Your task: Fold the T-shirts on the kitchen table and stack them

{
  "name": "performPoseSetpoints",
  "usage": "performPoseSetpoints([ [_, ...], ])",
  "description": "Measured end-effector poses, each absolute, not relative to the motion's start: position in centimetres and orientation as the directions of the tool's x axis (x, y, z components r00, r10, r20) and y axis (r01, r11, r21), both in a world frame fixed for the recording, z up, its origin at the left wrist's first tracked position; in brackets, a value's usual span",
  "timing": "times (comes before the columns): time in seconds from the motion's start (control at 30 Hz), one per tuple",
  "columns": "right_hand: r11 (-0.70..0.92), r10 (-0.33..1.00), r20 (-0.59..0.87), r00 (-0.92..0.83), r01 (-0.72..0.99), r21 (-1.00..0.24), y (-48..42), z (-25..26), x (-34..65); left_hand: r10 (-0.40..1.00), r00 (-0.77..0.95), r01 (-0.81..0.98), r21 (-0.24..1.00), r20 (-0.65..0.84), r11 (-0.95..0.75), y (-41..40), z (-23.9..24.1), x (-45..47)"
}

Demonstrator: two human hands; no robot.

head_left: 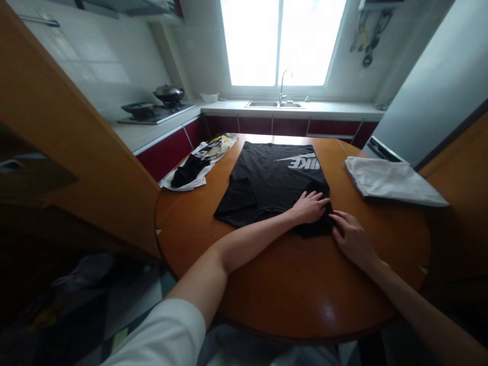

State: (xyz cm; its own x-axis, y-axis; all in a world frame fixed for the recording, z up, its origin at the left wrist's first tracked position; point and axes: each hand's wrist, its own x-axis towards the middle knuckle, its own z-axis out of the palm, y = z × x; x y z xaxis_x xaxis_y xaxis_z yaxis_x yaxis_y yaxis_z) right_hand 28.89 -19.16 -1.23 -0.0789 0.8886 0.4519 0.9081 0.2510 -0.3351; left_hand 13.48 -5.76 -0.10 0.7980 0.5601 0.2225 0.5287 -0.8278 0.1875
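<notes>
Your left hand (311, 207) spread flat on the dark shirt (272, 175), your right hand (351, 239) touching its right edge, any pinch unclear

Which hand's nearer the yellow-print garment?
Left. The left hand rests on the black shirt, right of the yellow-print garment; the right hand is farther right, at the shirt's edge.

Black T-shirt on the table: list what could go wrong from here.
The black T-shirt might crease where the left hand lies on it and the right hand touches its edge. The white cloth sits at the right edge of the table, so a bump could push it off.
</notes>
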Motion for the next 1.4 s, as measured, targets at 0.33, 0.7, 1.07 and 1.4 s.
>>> performPoseSetpoints([
  [0.33, 0.192, 0.946, 0.318, -0.057, 0.891, -0.411, -19.2, -1.1, 29.0, 0.573, 0.798, 0.532, 0.230, 0.186, -0.815, -5.4, 0.7, 12.7],
  [0.7, -0.020, 0.957, 0.260, 0.130, 0.921, -0.388, -8.1, 3.9, 30.6, 0.705, 0.674, 0.623, 0.342, 0.221, -0.703, -2.9, 3.2, 12.5],
  [1.07, -0.074, 0.988, 0.106, 0.112, 0.948, -0.308, -5.3, -0.2, 27.0, 0.763, 0.471, 0.570, 0.507, 0.443, -0.647, 1.9, 12.0, 4.9],
  [1.4, 0.101, 0.973, 0.230, -0.001, 0.899, -0.426, -6.7, 2.6, 27.0, 0.815, 0.381, 0.687, 0.456, 0.437, -0.566, 0.7, 11.8, -7.7],
])
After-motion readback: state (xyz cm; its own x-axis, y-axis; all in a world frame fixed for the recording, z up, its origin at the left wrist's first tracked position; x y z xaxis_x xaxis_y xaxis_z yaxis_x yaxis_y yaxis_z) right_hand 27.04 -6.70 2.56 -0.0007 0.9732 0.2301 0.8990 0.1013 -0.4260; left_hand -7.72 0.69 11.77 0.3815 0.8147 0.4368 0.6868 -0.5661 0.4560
